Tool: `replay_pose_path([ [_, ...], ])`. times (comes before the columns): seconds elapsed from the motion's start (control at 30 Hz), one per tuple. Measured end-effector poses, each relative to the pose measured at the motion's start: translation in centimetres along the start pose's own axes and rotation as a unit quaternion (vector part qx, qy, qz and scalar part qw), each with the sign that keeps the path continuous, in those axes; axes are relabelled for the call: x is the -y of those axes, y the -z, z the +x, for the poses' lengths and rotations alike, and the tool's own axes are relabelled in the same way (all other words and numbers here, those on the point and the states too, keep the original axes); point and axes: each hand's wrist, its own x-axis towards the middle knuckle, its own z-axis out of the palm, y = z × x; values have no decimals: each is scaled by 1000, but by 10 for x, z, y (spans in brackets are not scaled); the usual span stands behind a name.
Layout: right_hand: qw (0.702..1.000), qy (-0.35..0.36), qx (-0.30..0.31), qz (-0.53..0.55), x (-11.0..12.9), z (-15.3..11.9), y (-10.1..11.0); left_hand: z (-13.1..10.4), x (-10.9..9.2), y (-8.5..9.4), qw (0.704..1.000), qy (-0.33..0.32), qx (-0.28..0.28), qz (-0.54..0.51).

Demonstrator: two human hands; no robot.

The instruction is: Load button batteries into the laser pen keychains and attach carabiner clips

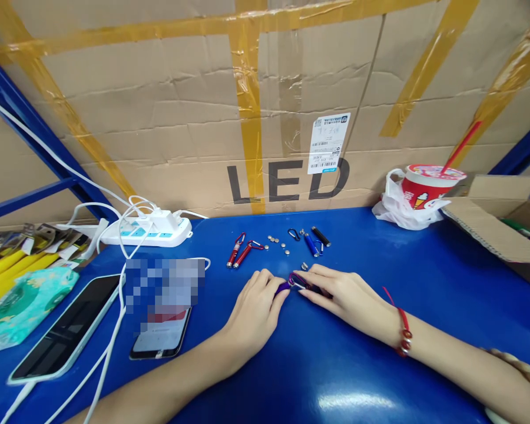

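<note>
- Head view: a purple keychain flashlight (282,288), judging by its shape, sits between both hands at the middle of the glossy blue tabletop (256,388), mostly covered by fingers.
- The left hand (254,303) pinches its slim barrel between thumb and fingertips; the right hand (347,294) curls thumb and fingers about the looped purple carabiner (297,278), its exact grip partly hidden.
- Work on this piece seems underway; whether its parts are fully joined, I cannot tell.
- Just beyond lie a small silvery cap (304,266), a blue flashlight (311,245), a smooth black tube (321,236) and a loose black carabiner (294,235), apparently unfinished.
- Coin-shaped metal button cells (287,252) lie scattered outside any barrel, so some fitting seems left.
- Two red flashlights (242,257), cylindrical and silver-tipped, look complete with clips.
- Behind stands creased, taped cardboard (181,147).
</note>
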Motion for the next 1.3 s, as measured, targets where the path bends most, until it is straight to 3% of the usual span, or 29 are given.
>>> replay_pose_path([
  [0.17, 999, -46, -9, 24, -1, 0, 3, 0, 5, 3, 995, 21, 5, 100],
  [0.37, 994, -44, -56, 82, 1, -2, 5, 6, 17, 9, 978, 43, -36, 203],
  [0.5, 975, -69, -90, 190, 7, -2, 6, 13, 28, 13, 965, 70, -69, 241],
  [0.6, 929, -125, -81, 339, 13, 0, 9, 15, 33, 15, 956, 72, -80, 273],
  [0.7, 855, -177, -64, 482, 15, 3, 11, 13, 30, 15, 953, 48, -95, 283],
  [0.83, 734, -242, -75, 630, 15, 4, 12, 5, 13, 13, 960, -66, -144, 231],
  [0.93, 667, -257, -85, 694, 16, 2, 14, -5, -4, 11, 964, -165, -130, 163],
  [1.13, 599, -277, -68, 749, 21, -4, 16, -17, -14, 7, 934, -328, -33, 139],
  [1.3, 574, -289, -72, 763, 22, -5, 18, -15, -9, 4, 934, -332, 25, 128],
])
